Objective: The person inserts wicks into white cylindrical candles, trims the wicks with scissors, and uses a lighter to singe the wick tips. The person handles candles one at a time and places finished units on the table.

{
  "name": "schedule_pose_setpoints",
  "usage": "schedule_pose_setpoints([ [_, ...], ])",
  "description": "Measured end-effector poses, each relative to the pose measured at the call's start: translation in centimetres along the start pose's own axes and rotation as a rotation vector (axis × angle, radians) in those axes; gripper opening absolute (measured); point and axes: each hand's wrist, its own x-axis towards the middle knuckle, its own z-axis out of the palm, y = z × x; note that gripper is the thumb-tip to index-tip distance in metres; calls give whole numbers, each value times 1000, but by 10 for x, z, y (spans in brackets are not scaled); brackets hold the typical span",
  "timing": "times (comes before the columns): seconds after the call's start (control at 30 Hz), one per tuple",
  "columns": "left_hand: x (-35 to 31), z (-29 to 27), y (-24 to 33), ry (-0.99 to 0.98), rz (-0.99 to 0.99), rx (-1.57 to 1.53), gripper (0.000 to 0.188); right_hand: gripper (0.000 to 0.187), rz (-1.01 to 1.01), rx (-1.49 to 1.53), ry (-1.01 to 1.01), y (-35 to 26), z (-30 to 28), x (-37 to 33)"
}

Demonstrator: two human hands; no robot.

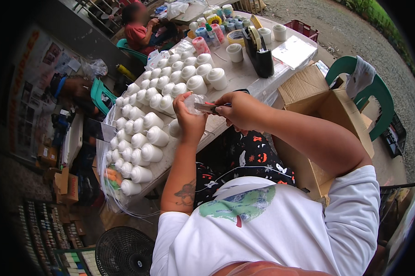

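My left hand (192, 120), fingers curled, grips a whitish, translucent piece (197, 102) that looks like crumpled clear plastic; whether something is inside it I cannot tell. From the right, my right hand (239, 110) is closed round the dark handle of what looks like a pair of scissors (206, 107). Their grey metal blades lie against the piece. Just below my left wrist stands a white cup-shaped candle (174, 128), partly hidden. Beyond and left of my hands, many white candles (155, 136) with domed tops and thin wicks stand in close rows.
The candles stand on a long pale table (164, 161). A black tape dispenser (259, 53) and coloured candles (201, 45) are farther back. An open cardboard box (308, 138) sits at my right, by a green chair (377, 92). Another person (141, 34) sits beyond the table.
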Motion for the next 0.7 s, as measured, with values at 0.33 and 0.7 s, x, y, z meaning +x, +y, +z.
schedule_pose_setpoints([
  [0.33, 1, 11, 8, -13, -23, 66, 69, 32, -39, 40, 37, 22, -8, 3],
  [0.7, 5, 22, 14, -144, -248, -133, 65, 33, -7, 535, 9, 56, -46, -26],
])
